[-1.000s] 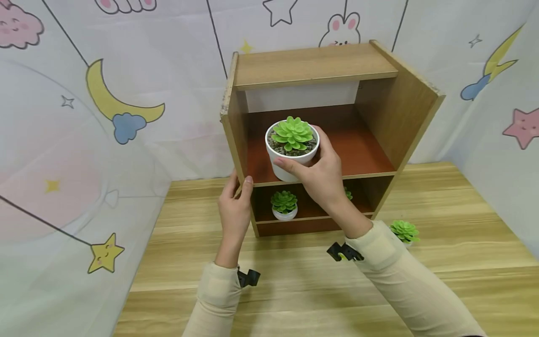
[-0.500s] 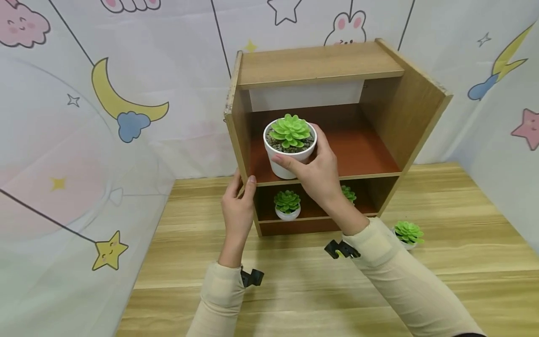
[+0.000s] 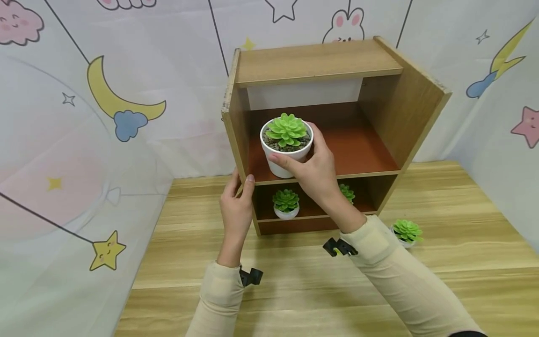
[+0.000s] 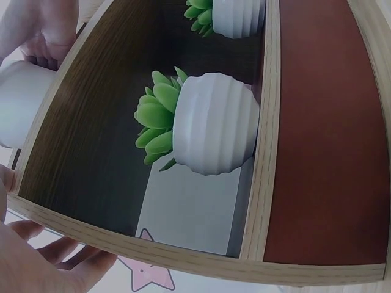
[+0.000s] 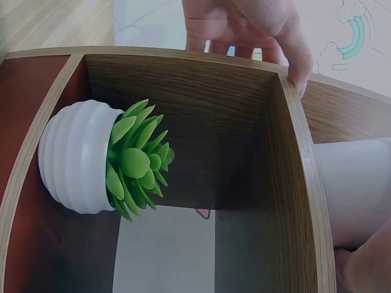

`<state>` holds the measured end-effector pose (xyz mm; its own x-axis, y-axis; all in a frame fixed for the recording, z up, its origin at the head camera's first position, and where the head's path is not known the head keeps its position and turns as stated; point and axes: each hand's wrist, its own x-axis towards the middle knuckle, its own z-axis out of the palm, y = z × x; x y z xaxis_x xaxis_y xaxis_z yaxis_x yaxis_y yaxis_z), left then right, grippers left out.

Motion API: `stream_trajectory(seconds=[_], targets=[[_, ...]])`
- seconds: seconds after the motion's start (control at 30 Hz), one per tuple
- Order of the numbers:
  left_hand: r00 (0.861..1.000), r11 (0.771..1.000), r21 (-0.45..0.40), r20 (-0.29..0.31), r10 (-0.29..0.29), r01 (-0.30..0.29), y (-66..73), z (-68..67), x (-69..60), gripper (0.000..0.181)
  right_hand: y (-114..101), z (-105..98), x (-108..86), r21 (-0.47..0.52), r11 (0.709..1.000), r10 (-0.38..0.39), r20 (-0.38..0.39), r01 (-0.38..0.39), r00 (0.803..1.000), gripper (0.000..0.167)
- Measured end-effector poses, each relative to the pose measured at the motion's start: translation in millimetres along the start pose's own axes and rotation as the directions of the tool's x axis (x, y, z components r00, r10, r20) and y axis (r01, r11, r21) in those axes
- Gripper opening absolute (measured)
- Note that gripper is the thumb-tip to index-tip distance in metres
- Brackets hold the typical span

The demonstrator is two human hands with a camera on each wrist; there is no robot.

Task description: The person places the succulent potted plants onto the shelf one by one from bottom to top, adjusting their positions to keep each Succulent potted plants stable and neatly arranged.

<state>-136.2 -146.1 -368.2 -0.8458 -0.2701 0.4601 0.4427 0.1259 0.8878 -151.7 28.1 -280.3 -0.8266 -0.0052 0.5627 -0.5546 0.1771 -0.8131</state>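
Note:
My right hand (image 3: 317,175) holds a white pot (image 3: 275,167) with a light green succulent (image 3: 287,130) in dark gravel, thumb on the near side and fingers round the far right. This pot is at the left end of the upper compartment of a wooden shelf unit (image 3: 311,65); I cannot tell whether its base touches the board. My left hand (image 3: 236,213) grips the unit's left side panel, thumb at the front edge, fingers on the outer face, as the right wrist view also shows. Below, a succulent in a ribbed white pot (image 4: 217,122) stands in the lower compartment.
Farther right in the lower compartment is another succulent (image 3: 347,193), partly hidden by my right arm. One more potted succulent (image 3: 407,231) stands on the wood-grain table (image 3: 463,224), right of the unit. A printed cloth (image 3: 189,117) hangs behind.
The held pot has shifted slightly left within the upper compartment, together with my right hand. My left hand keeps its grip on the side panel. The head view has shifted a little.

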Motion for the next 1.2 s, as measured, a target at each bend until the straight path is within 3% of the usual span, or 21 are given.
stream_trajectory(seconds=[0.5,1.1,1.2], targets=[[1.0,1.0,-0.007,-0.001,-0.013,0.013,1.0,0.4,0.5,0.046,9,0,0.7,-0.032,0.999,-0.013,-0.006,0.013,1.0,0.082],[1.0,1.0,-0.006,-0.001,0.005,-0.005,0.8,0.7,-0.1,0.047,7,1,2.7,-0.051,0.998,0.034,-0.004,-0.034,0.999,0.081],[1.0,1.0,-0.004,-0.002,-0.002,0.002,10.6,1.5,-1.4,0.045,8,1,2.9,-0.064,0.997,0.036,-0.003,-0.036,0.999,0.08]])
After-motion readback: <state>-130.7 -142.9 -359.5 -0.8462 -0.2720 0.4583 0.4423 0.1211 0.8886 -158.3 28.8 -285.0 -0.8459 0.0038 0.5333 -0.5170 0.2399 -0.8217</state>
